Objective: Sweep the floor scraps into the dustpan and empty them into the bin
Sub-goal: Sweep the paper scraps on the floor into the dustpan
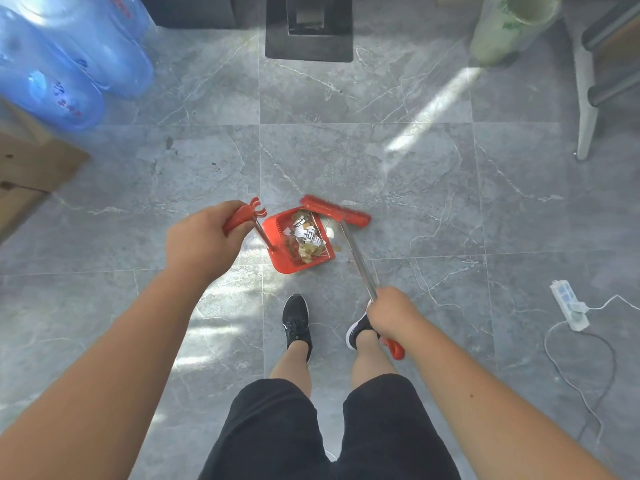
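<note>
A red dustpan (277, 233) rests on the grey tiled floor in front of my feet, holding several paper and food scraps (305, 239). My left hand (199, 242) grips the red top of its upright handle. A red broom head (334, 211) lies against the pan's far right edge, with a few scraps (330, 233) on the tile beside it. My right hand (393, 315) is closed around the broom's metal pole near its red end. A pale green bin (509, 26) with a liner stands at the far right.
Blue water bottles (69, 60) and a cardboard box (27, 168) stand at the left. A black stand base (308, 39) sits straight ahead. A chair leg (587, 126) is at the right, and a white power strip (569, 304) with its cable lies on the floor.
</note>
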Demonstrator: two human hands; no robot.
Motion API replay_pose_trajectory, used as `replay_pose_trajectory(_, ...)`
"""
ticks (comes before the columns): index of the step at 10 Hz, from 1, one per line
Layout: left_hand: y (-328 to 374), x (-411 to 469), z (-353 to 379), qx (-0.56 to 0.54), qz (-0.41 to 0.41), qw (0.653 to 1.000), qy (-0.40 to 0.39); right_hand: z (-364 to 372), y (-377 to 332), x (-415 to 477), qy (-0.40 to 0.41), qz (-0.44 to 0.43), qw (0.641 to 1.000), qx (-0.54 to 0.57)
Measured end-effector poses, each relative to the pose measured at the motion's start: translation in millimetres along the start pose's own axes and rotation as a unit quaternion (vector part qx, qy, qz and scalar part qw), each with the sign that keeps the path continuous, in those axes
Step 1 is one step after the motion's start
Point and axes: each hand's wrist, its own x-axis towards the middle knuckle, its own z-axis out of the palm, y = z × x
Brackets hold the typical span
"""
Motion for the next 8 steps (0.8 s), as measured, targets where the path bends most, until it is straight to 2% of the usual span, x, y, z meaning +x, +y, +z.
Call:
replay_pose_trajectory(1,2.3,-1.2,1.4,-0.003,0.004,1.0,0.0,7.3,23.3,-5.3,-0.001,0.048,0.993,0.105)
replay_pose_trajectory(2,5.8,0.6,0.6,-0.002,0.01,1.0,-0.003,15.9,30.1,-15.4,-0.013,0.048,0.983,0.176)
replay_pose_trajectory(4,7.5,8.8,-13.1,0.002,0.036,0.999,0.003,21.5,25.2,-27.7,-0.004,0.056,0.933,0.355)
replay_pose_trajectory(6,-5.8,7.3,-31.1,0.026,0.062,0.998,0.007,28.5,3.0,-25.4,0.003,0.1,0.91,0.402)
replay_pose_trajectory(7,-16.5,5.7,-28.6,0.038,0.071,0.997,0.002,42.8,-8.6,-19.5,-0.01,0.153,0.891,0.427)
replay_pose_trajectory(8,-23.0,6.0,-20.9,0.04,0.069,0.997,-0.015,61.0,-19.8,-17.6,-0.012,0.159,0.871,0.465)
